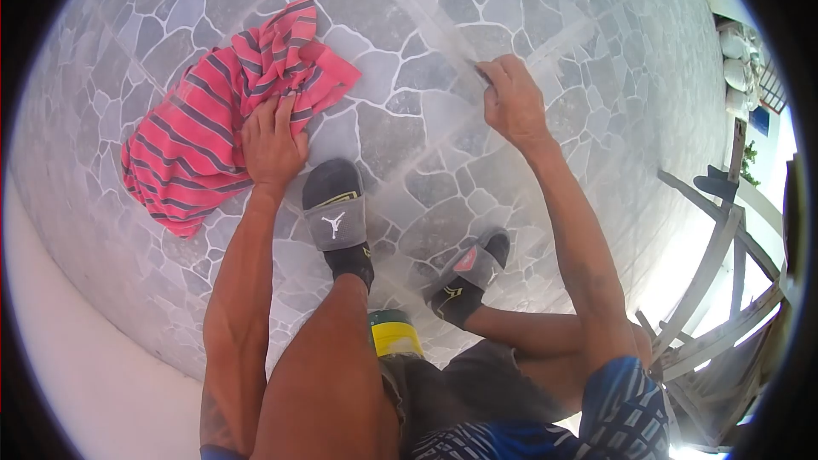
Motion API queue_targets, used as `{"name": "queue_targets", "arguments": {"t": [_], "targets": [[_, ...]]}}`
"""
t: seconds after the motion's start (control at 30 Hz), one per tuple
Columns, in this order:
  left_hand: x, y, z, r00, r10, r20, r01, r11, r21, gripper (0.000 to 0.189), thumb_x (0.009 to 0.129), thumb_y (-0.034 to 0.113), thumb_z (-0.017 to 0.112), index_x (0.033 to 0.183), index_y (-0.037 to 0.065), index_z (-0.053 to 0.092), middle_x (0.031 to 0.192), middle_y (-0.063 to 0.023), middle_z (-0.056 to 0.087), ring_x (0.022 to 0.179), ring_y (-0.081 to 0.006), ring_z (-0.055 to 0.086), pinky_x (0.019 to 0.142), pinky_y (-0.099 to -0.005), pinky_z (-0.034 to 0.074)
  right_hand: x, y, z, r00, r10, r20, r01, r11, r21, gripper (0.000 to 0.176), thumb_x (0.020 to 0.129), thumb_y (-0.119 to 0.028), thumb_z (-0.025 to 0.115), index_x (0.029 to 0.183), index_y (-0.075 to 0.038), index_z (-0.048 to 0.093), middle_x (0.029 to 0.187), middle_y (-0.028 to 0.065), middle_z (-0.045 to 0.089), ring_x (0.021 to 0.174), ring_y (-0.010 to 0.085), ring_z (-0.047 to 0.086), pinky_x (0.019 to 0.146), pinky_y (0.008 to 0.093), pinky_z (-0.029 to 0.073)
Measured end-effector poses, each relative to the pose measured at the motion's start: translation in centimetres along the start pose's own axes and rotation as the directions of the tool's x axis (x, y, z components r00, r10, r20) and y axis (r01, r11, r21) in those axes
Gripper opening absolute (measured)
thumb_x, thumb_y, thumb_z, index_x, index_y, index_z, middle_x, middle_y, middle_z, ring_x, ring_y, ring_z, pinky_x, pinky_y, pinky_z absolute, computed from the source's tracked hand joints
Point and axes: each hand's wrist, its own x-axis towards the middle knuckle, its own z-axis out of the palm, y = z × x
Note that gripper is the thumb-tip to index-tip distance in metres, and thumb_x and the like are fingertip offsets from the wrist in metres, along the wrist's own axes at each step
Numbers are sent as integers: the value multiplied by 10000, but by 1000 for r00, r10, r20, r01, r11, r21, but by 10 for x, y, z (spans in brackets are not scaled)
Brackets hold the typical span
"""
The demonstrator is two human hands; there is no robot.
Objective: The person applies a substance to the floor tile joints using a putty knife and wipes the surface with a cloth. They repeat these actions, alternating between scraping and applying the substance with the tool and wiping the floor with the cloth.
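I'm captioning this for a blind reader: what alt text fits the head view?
A crouching person presses the left hand flat on a red striped cloth on a stone-pattern floor, while the curled right hand touches a pale line across it. Feet in black slides sit between the arms, with a yellow can behind them.

Bare floor (545, 8) ahead and rightward lies open — striped cloth (192, 132) covers the left, slippered feet (335, 220) block nearer in.

Red grey-striped cloth (213, 111), grey stone-patterned tiles (596, 60), black slides (336, 204), yellow-green can (394, 332)
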Motion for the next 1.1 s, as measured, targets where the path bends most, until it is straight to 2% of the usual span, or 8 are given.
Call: {"name": "queue_targets", "arguments": {"t": [0.07,0.3,0.5,0.73,0.8,0.9,0.97,1.1], "targets": [[1,1,0,1000,-3,4,3,1000,7,573,740,201,600,1307,142,542,1258,-103,558,1134,-319,532,955,-457,412,-24,9,27,949,-271,162,283,957,-57,345,726,-48,635,1069,-87,627,966,92,559,916,286,567,798,420,453],[0,-1,2,1000,11,-19,-11,1000,-2,576,742,190,597,1311,137,535,1254,-108,556,1145,-318,528,956,-457,405,-25,20,26,866,-447,224,462,887,-18,493,740,-90,644,1220,-11,568,994,109,546,944,290,553,826,414,447],[5,2,0,1000,-1,-5,1,1000,-4,561,752,177,588,1307,128,529,1244,-116,562,1141,-324,530,964,-451,400,-16,31,35,833,-515,204,536,842,-65,442,748,-58,611,1184,8,570,1008,108,546,942,285,557,810,391,482],[6,0,-3,1000,23,3,-23,1000,16,553,752,182,590,1300,119,538,1246,-124,567,1134,-329,537,950,-455,408,72,25,62,877,-458,146,473,876,-94,321,771,-68,609,1091,-41,598,984,80,563,914,264,563,807,377,498],[2,3,-3,1000,15,12,-15,1000,6,556,753,184,592,1302,118,537,1249,-122,566,1137,-328,536,950,-456,408,51,31,52,854,-464,235,485,874,-36,285,781,-81,605,1066,-58,604,985,74,565,922,262,562,817,380,500],[1,1,0,1000,0,-9,0,1000,6,563,753,190,596,1307,118,531,1253,-119,564,1141,-326,533,947,-459,407,4,46,33,767,-588,257,609,793,0,249,787,-87,601,1036,-70,606,981,66,565,930,260,563,824,375,498],[2,0,0,1000,-1,3,1,1000,10,567,753,195,599,1311,119,527,1256,-117,564,1142,-326,531,944,-460,408,12,47,39,766,-585,264,606,796,6,234,794,-98,600,1026,-73,607,988,62,566,933,261,564,830,372,495],[1,0,3,999,-23,36,22,1000,6,597,733,207,616,1320,142,533,1282,-115,544,1171,-325,519,963,-471,402,93,26,67,818,-542,194,567,816,-111,159,801,-98,588,960,-95,577,969,47,540,917,243,561,814,349,494]]}}
